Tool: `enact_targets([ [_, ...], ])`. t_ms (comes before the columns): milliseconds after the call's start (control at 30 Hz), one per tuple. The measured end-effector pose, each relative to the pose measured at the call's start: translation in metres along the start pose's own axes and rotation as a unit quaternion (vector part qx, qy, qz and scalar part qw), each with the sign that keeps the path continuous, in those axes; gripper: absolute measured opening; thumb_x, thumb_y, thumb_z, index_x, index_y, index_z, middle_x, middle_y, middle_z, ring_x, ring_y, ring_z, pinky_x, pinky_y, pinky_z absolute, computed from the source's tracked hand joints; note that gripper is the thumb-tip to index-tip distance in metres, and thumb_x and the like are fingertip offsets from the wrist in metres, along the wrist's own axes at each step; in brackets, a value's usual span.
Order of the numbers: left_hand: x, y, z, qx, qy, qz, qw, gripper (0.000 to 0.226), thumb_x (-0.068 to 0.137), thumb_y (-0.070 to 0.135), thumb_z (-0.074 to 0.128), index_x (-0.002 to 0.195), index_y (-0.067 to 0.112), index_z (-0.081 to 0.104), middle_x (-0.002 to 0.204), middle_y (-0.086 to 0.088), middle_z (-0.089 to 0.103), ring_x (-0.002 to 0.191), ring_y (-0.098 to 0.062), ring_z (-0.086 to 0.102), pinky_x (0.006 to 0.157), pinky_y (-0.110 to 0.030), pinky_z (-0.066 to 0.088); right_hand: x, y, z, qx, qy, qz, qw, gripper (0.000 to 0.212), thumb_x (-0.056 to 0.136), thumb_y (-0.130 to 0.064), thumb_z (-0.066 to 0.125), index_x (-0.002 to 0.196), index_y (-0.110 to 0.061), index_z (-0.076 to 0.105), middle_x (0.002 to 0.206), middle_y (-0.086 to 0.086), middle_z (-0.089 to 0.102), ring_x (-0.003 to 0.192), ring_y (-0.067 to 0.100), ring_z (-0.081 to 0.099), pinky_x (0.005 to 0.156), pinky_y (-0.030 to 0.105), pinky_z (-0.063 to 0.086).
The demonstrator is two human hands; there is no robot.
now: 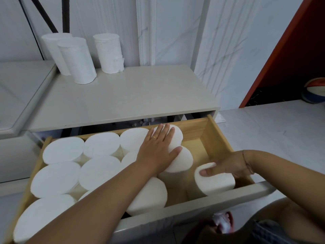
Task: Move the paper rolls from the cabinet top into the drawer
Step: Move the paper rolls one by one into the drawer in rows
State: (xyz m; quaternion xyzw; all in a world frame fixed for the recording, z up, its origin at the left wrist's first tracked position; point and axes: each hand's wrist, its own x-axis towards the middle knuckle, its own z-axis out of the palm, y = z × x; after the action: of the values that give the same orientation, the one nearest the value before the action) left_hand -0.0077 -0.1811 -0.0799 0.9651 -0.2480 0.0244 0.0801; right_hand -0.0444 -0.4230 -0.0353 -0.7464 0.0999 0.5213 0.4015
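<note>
Three white paper rolls stand upright at the back left of the grey cabinet top. Below it the wooden drawer is pulled out and packed with several upright white rolls. My left hand lies flat, fingers straight, pressing on the tops of two rolls at the drawer's back right. My right hand grips another roll from above, thumb on its top, at the drawer's front right corner, tilted slightly.
A bare gap of drawer floor shows between the packed rolls and the right wall. The drawer's grey front panel is close to my body. A coloured ball lies on the floor at far right by a red panel.
</note>
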Motion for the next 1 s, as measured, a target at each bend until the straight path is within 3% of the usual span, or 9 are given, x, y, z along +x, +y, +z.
enact_targets([
  [200, -0.001, -0.006, -0.001, 0.009, -0.004, 0.011, 1.000, 0.077, 0.087, 0.066, 0.010, 0.150, 0.023, -0.002, 0.159, 0.001, -0.007, 0.145, -0.015, -0.009, 0.116, -0.036, -0.009, 0.004, -0.006, 0.026, 0.043, -0.090, -0.049, 0.994, 0.039, 0.087, -0.019, 0.066, 0.124, -0.022, 0.054, 0.131, 0.007, 0.060, 0.123, 0.026, 0.055, 0.103, 0.037, 0.047],
  [367, -0.001, -0.004, -0.002, 0.004, 0.000, 0.010, 1.000, 0.075, 0.089, 0.063, 0.013, 0.150, 0.021, 0.000, 0.160, 0.000, -0.006, 0.145, -0.015, -0.008, 0.116, -0.036, -0.008, 0.013, -0.018, 0.049, 0.086, -0.115, -0.073, 0.987, 0.036, 0.090, -0.011, 0.061, 0.125, -0.016, 0.055, 0.120, 0.004, 0.067, 0.110, 0.018, 0.064, 0.092, 0.029, 0.054],
  [567, -0.003, -0.006, -0.002, 0.004, -0.002, 0.021, 1.000, 0.075, 0.089, 0.064, 0.008, 0.150, 0.021, 0.000, 0.159, 0.000, -0.006, 0.145, -0.015, -0.010, 0.116, -0.036, -0.010, 0.011, -0.022, 0.054, 0.088, -0.093, -0.065, 0.990, 0.037, 0.088, -0.016, 0.064, 0.124, -0.018, 0.056, 0.122, 0.004, 0.066, 0.113, 0.020, 0.062, 0.095, 0.032, 0.053],
  [600, -0.005, -0.009, -0.001, 0.006, -0.003, 0.024, 1.000, 0.075, 0.088, 0.064, 0.007, 0.150, 0.021, 0.000, 0.160, 0.000, -0.006, 0.145, -0.015, -0.010, 0.116, -0.036, -0.010, 0.009, -0.026, 0.054, 0.058, -0.069, -0.062, 0.994, 0.036, 0.088, -0.022, 0.065, 0.123, -0.020, 0.056, 0.119, 0.001, 0.067, 0.109, 0.017, 0.064, 0.092, 0.029, 0.053],
  [667, -0.012, -0.020, -0.003, 0.009, -0.001, 0.021, 1.000, 0.076, 0.087, 0.065, 0.006, 0.150, 0.023, 0.000, 0.160, 0.000, -0.005, 0.145, -0.014, -0.010, 0.116, -0.035, -0.011, 0.001, -0.039, 0.051, -0.143, 0.067, -0.067, 0.985, 0.044, 0.086, -0.042, 0.064, 0.122, -0.019, 0.057, 0.116, 0.001, 0.066, 0.103, 0.013, 0.062, 0.093, 0.029, 0.052],
  [733, -0.024, -0.039, -0.009, 0.025, 0.018, 0.014, 0.999, 0.080, 0.084, 0.068, -0.001, 0.150, 0.022, 0.003, 0.160, 0.000, -0.002, 0.145, -0.015, -0.011, 0.116, -0.035, -0.012, -0.008, -0.064, 0.040, -0.316, 0.234, -0.095, 0.914, 0.052, 0.083, -0.053, 0.061, 0.111, -0.009, 0.062, 0.107, 0.012, 0.067, 0.086, 0.014, 0.058, 0.090, 0.038, 0.051],
  [800, -0.035, -0.063, -0.019, 0.050, 0.045, 0.010, 0.998, 0.081, 0.083, 0.068, -0.006, 0.150, 0.022, 0.001, 0.159, 0.001, -0.003, 0.144, -0.014, -0.014, 0.115, -0.035, -0.014, -0.013, -0.092, 0.032, -0.269, 0.331, -0.184, 0.885, 0.043, 0.082, -0.046, 0.065, 0.098, -0.007, 0.061, 0.096, 0.014, 0.068, 0.077, 0.015, 0.058, 0.083, 0.040, 0.052],
  [867, -0.041, -0.085, -0.032, 0.045, 0.069, -0.014, 0.997, 0.080, 0.083, 0.068, -0.010, 0.149, 0.024, -0.002, 0.159, 0.003, -0.006, 0.143, -0.012, -0.017, 0.115, -0.034, -0.014, -0.010, -0.123, 0.031, -0.166, 0.366, -0.265, 0.876, 0.030, 0.082, -0.038, 0.069, 0.093, -0.013, 0.057, 0.089, 0.008, 0.068, 0.078, 0.018, 0.064, 0.076, 0.037, 0.056],
  [1000, -0.031, -0.124, -0.059, 0.026, 0.108, -0.087, 0.990, 0.086, 0.080, 0.069, -0.012, 0.150, 0.023, 0.006, 0.159, 0.003, 0.000, 0.145, -0.014, -0.010, 0.114, -0.032, -0.013, 0.028, -0.200, 0.036, -0.099, 0.382, -0.353, 0.848, 0.035, 0.084, -0.034, 0.068, 0.111, -0.018, 0.051, 0.100, 0.002, 0.061, 0.087, 0.018, 0.060, 0.075, 0.025, 0.050],
])
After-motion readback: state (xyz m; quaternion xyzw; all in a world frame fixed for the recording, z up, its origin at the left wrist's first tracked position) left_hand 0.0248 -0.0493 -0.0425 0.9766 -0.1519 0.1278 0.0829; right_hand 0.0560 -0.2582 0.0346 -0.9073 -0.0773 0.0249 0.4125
